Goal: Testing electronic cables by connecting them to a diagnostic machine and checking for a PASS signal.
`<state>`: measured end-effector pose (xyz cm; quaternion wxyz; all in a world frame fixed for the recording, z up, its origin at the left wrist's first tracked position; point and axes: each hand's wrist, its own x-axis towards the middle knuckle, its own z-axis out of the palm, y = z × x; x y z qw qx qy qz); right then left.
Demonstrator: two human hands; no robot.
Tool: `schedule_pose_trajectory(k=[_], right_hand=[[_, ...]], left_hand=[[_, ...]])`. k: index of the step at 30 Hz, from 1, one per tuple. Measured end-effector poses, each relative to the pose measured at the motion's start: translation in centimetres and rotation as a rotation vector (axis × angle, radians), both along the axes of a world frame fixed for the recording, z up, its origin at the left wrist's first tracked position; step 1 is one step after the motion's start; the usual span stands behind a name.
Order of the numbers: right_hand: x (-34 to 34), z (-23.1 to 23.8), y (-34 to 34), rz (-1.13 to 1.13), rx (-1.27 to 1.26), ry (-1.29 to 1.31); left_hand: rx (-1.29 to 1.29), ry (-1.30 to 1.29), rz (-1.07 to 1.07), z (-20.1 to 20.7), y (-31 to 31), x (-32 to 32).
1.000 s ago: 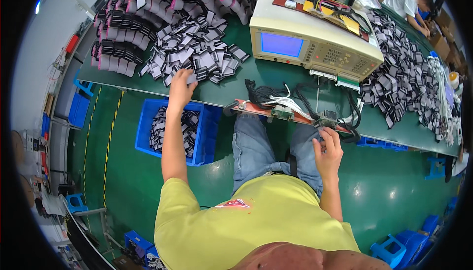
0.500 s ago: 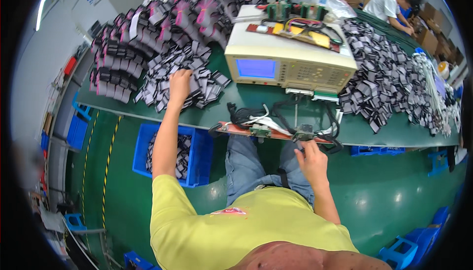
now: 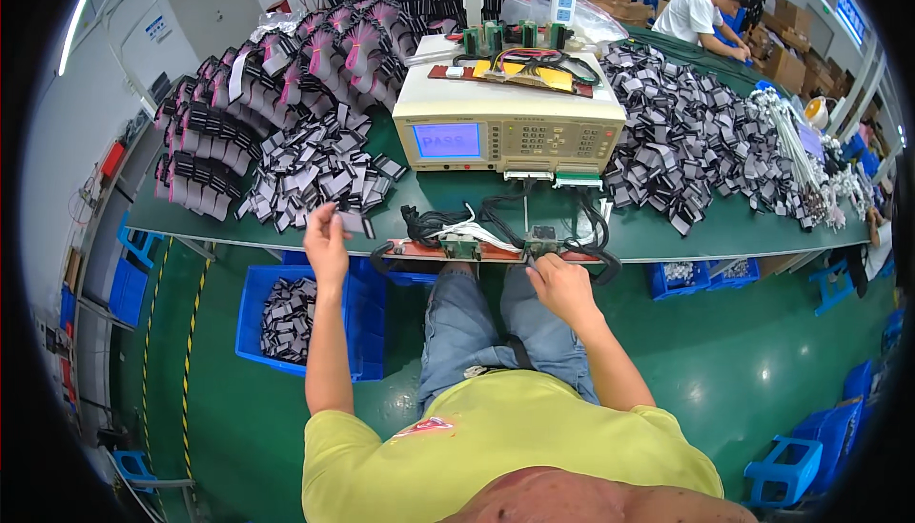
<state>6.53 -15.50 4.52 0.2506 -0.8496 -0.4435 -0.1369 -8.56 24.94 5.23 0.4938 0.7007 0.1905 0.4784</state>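
Note:
My left hand (image 3: pixel 326 248) pinches a short flat ribbon cable (image 3: pixel 354 224) with dark connector ends, just in front of a loose heap of similar cables (image 3: pixel 315 168). At the table's front edge, my right hand (image 3: pixel 564 287) has its fingers drawn together against a dark connector block (image 3: pixel 542 236) on a red test board (image 3: pixel 505 254). What those fingers grip is hidden. A second, green connector block (image 3: pixel 462 246) sits farther left on that board. Black and white leads (image 3: pixel 491 223) run from the board toward a beige bench tester (image 3: pixel 515 113) with a lit blue screen.
Bundled ribbon cables (image 3: pixel 205 142) are stacked at the left, and a wide cable heap (image 3: pixel 677 132) covers the right. A blue bin (image 3: pixel 367 337) holding cables stands below the table's front edge. Another person (image 3: pixel 701 18) works at the far right. A blue stool (image 3: pixel 783 471) stands lower right.
My left hand has come back from the loose heap toward the table edge, now with a ribbon cable. The tester's screen now shows text. My right hand remains by the connector block; the view has shifted.

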Motion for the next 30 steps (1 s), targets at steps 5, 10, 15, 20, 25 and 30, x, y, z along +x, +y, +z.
schedule_pose_trajectory(k=[5, 10, 15, 20, 25, 30], right_hand=[[-0.1, -1.5, -0.2, -0.011, 0.11, -0.033], [-10.4, -0.2, -4.5, 0.473, 0.193, 0.108], [-2.4, -0.1, -10.4, -0.016, 0.202, 0.064], [11.9, 5.2, -12.3, -0.295, 0.251, -0.212], [23.6, 8.9, -13.5, -0.482, 0.399, -0.378], [10.6, 7.4, -8.9, -0.106, 0.448, -0.092]], left_hand=[[-0.283, 0.035, -0.275, -4.3, -9.6, -1.6], [-0.519, 0.13, -0.6, -9.7, -17.2, -2.6], [-0.68, 0.279, -0.723, -12.1, -21.9, -4.0], [-0.514, 0.395, -0.93, -10.9, -24.4, -2.7], [-0.604, 0.53, -0.995, -8.2, -26.3, -1.3], [-0.695, 0.573, -0.937, -9.5, -26.3, -2.2]])
